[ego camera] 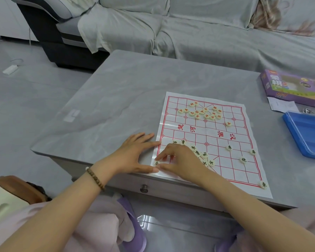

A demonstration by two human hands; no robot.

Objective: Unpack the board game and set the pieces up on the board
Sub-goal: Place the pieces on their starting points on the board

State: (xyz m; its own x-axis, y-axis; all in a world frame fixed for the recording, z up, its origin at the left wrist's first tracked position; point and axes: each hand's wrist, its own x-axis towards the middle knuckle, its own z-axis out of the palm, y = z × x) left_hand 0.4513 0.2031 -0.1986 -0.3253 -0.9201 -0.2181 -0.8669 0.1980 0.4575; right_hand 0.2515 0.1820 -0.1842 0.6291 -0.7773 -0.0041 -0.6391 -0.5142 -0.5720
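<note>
A white paper board (225,135) with red grid lines lies on the grey table. Several cream discs with red characters (202,111) are heaped at its far end. Black-lettered discs (200,153) cluster near the front left, and single ones stand at grid points, one at the near right corner (263,184). My left hand (135,153) lies flat, fingers spread, pressing the board's left edge. My right hand (178,160) has its index finger and thumb around a black-lettered disc (156,163) at the near left corner.
A purple game box (295,88) lies at the table's far right, with a paper slip (282,106) and a blue plastic tray (305,133) in front of it. A covered sofa stands behind the table. A drawer knob (144,188) sticks out below the front edge.
</note>
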